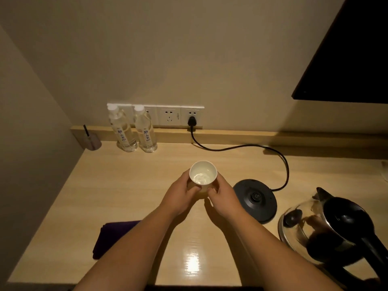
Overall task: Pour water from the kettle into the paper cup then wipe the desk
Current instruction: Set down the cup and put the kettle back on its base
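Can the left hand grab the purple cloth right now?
Probably not right away. The left hand and the right hand are both wrapped around the paper cup. The purple cloth lies close beside the left forearm with nothing blocking it, so letting go of the cup first should do.

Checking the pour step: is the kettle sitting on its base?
No, the kettle stands on the desk beside the base, which is bare.

Glossy pale wood-grain desk (147, 185), smooth white paper cup (202, 175), shiny metal kettle (327, 225) with black plastic handle, matt purple cloth (111, 236), clear plastic bottles (134, 131)
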`<state>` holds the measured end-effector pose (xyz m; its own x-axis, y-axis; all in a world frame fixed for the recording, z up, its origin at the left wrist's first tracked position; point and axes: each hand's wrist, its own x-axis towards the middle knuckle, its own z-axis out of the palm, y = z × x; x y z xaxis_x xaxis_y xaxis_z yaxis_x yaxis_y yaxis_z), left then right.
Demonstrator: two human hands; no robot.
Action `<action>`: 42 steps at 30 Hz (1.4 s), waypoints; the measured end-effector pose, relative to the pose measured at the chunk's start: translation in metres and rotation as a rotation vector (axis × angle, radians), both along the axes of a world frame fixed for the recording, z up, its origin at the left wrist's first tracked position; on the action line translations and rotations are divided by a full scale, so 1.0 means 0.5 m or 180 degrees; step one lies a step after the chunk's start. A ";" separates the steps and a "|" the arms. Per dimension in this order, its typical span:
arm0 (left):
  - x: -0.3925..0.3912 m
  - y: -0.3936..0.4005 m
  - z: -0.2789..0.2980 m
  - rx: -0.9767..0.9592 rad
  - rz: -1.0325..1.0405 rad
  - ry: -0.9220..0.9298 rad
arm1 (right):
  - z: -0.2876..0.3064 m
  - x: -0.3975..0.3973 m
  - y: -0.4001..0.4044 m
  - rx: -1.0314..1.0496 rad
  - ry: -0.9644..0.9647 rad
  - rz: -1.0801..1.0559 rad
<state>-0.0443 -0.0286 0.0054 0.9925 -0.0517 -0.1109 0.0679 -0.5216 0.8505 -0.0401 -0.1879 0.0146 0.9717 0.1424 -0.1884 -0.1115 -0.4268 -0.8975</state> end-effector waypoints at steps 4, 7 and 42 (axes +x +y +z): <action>0.081 0.017 -0.017 -0.0027 -0.0060 -0.0003 | -0.017 0.078 0.021 0.0105 0.0021 -0.0114; 0.126 0.020 -0.026 -0.0019 -0.0084 0.0000 | -0.023 0.117 0.029 0.0154 0.0060 -0.0198; -0.140 -0.109 -0.108 0.2711 -0.1078 0.0017 | 0.075 -0.040 -0.117 -0.2376 -0.0929 0.0572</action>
